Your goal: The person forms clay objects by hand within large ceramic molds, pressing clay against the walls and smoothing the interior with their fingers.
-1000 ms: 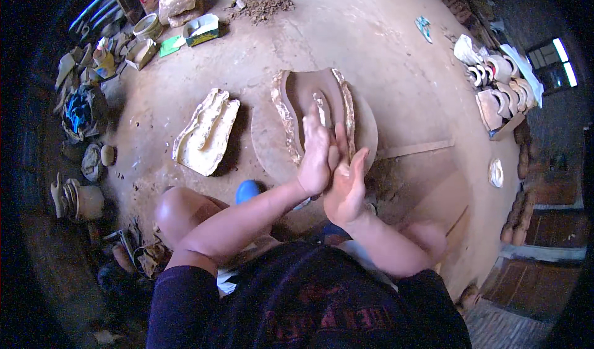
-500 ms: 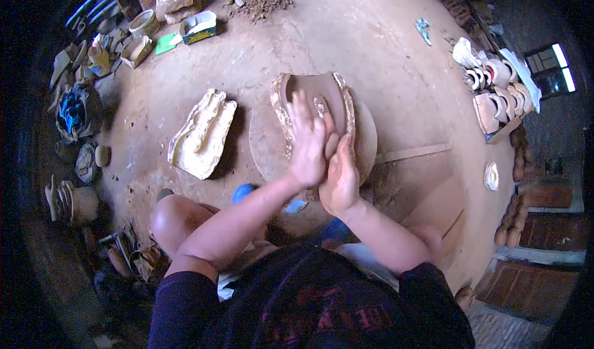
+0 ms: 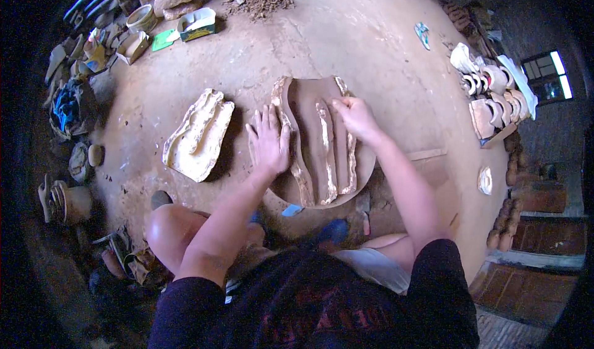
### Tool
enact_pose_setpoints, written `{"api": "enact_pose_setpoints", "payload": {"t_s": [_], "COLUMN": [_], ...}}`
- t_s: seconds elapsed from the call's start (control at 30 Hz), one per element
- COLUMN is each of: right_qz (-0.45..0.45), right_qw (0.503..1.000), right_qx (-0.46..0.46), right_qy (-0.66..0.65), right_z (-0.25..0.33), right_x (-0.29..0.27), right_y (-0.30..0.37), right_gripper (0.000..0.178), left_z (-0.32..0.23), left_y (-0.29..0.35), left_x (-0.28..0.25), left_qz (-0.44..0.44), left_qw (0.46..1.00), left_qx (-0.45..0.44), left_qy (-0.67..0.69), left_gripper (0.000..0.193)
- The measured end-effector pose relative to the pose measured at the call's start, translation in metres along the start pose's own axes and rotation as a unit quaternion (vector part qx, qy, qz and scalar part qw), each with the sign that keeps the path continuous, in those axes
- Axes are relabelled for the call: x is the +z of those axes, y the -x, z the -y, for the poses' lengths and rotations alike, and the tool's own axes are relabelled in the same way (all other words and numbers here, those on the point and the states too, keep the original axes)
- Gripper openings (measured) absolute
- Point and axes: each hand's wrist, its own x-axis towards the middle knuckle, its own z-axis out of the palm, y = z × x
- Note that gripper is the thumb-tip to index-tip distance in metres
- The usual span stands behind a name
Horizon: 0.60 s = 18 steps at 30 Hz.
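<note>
A plaster mould lined with brown clay [image 3: 309, 123] lies in front of me, with rough whitish edges and a long pale ridge down its middle. It rests on a round board [image 3: 366, 174]. My left hand [image 3: 270, 140] is open and lies flat along the mould's left outer side, fingers pointing away from me. My right hand [image 3: 359, 119] is closed, its thumb and fingertips at the far part of the right rim. Whatever lies between those fingertips is hidden. To the left, a separate cream-coloured mould piece [image 3: 199, 135] with a curved hollow lies on the floor.
A blue scrap [image 3: 292, 210] lies near the board. Crumbled clay [image 3: 260, 2] is heaped at the back. Bowls and boxes [image 3: 197, 26] stand at the far left. Curved clay pieces [image 3: 498, 104] are stacked at the right, near a whitish ring-shaped piece [image 3: 485, 180].
My hands, together over the mould before, have parted. The left has moved to the mould's left side, the right to its right rim. The inside and middle ridge now show.
</note>
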Motion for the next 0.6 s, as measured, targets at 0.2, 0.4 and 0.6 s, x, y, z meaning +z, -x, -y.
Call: {"api": "enact_pose_setpoints", "payload": {"t_s": [0.2,0.4,0.6], "right_qz": [-0.003,0.041,0.074], "right_qw": [0.987,0.972,0.978], "right_qx": [-0.115,-0.168,-0.113], "right_qy": [0.109,0.158,0.162], "right_z": [0.005,0.007,0.026], "right_x": [0.004,0.012,0.013], "right_y": [-0.035,-0.056,-0.061], "right_gripper": [0.036,0.035,0.035], "left_z": [-0.005,0.008,0.019], "left_y": [0.007,-0.022,-0.022], "left_x": [-0.004,-0.008,-0.003], "left_qz": [-0.006,-0.065,-0.015], "left_qw": [0.999,0.995,0.998], "left_qx": [-0.013,-0.04,-0.024], "left_qy": [0.033,0.066,-0.05], "left_gripper": [0.073,0.074,0.07]}}
